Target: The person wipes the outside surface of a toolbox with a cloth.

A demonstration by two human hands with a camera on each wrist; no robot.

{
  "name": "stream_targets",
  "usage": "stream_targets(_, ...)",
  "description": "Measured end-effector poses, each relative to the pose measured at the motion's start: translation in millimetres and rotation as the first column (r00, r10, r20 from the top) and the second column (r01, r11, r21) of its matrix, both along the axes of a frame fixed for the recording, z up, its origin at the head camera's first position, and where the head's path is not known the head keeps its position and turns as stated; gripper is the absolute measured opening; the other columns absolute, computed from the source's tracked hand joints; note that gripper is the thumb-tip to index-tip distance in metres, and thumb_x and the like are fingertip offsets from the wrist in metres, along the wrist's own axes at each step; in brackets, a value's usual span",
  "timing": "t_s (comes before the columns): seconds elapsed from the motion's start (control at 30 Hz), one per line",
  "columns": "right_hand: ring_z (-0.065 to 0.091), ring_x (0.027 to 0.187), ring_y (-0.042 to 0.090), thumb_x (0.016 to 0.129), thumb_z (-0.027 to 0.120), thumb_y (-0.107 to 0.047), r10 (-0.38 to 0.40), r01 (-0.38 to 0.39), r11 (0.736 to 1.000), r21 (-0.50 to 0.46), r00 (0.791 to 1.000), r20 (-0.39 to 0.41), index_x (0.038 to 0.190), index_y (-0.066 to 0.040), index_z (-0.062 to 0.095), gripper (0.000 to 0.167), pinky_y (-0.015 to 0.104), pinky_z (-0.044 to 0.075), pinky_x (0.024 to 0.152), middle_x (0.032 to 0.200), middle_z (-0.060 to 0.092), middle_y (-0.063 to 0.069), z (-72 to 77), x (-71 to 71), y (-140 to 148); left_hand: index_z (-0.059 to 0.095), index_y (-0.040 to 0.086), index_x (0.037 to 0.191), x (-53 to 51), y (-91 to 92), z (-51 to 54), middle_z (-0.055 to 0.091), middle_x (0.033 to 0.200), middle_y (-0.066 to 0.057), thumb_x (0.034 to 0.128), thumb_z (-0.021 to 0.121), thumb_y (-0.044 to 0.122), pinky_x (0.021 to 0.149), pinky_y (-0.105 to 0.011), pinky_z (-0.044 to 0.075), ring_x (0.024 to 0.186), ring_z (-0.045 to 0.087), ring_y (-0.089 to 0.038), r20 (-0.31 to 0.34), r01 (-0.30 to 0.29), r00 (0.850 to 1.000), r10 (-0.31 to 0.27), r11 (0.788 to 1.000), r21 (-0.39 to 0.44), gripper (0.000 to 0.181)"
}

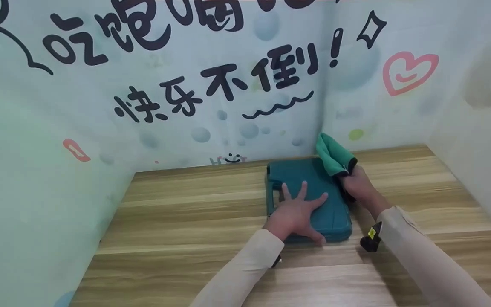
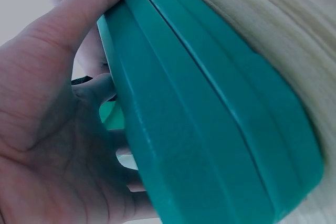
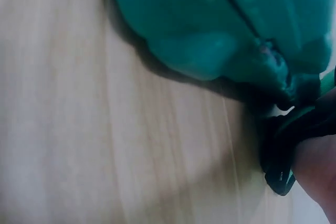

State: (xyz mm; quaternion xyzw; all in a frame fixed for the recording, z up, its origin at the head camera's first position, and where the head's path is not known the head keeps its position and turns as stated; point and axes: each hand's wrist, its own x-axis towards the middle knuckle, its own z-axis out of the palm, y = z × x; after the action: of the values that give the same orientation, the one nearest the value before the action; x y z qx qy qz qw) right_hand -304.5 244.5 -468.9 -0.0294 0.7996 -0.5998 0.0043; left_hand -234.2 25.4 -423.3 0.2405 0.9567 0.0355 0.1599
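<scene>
A teal hard plastic case (image 1: 328, 217) with a handle on its left side lies flat on the wooden table. My left hand (image 1: 293, 215) rests on its lid with fingers spread; in the left wrist view the thumb (image 2: 79, 14) touches the case's edge near the seam. At the case's far right side, my right hand (image 1: 358, 185) grips a folded green cloth (image 1: 333, 153) with dark edging. Part of this cloth stands up over the case's right back corner. The right wrist view shows the case's side (image 3: 210, 51) and the cloth's dark edge (image 3: 278, 156).
The wood-grain table (image 1: 186, 221) meets a printed backdrop (image 1: 228, 140) right behind the case. Side walls (image 1: 36, 192) of the same pale sheet stand left and right. A small black device with a yellow tag (image 1: 371, 238) sits under the right wrist.
</scene>
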Motion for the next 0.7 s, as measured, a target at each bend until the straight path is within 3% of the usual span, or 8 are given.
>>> stream_targets(0.4,0.031,0.137,0.034,0.104,0.041,-0.004,0.046,-0.047,0.998,0.041,0.999,0.024,0.155,0.013,0.017,0.059,0.051,0.019,0.117,0.152,0.033,0.028,-5.3,-5.8,-2.1,0.013,0.055,0.158,-0.4,-1.4,-2.5,-0.004,0.17,-0.003,0.0697,0.081,0.072,0.091,-0.061,0.049,0.146,-0.008,-0.054,-0.004,-0.012,1.0,0.012,1.0,-0.011,0.113)
stream_targets(0.7,0.043,0.122,0.034,0.101,0.041,-0.002,0.038,-0.038,0.999,0.028,0.999,-0.002,0.149,0.013,0.029,0.052,0.048,0.029,0.111,0.136,0.044,0.024,-9.3,2.2,0.9,0.012,0.054,0.158,-0.3,1.0,-3.0,-0.004,0.17,-0.005,0.0702,0.081,0.071,0.093,-0.064,0.046,0.146,-0.007,-0.055,-0.011,-0.005,1.0,0.005,1.0,-0.016,0.113)
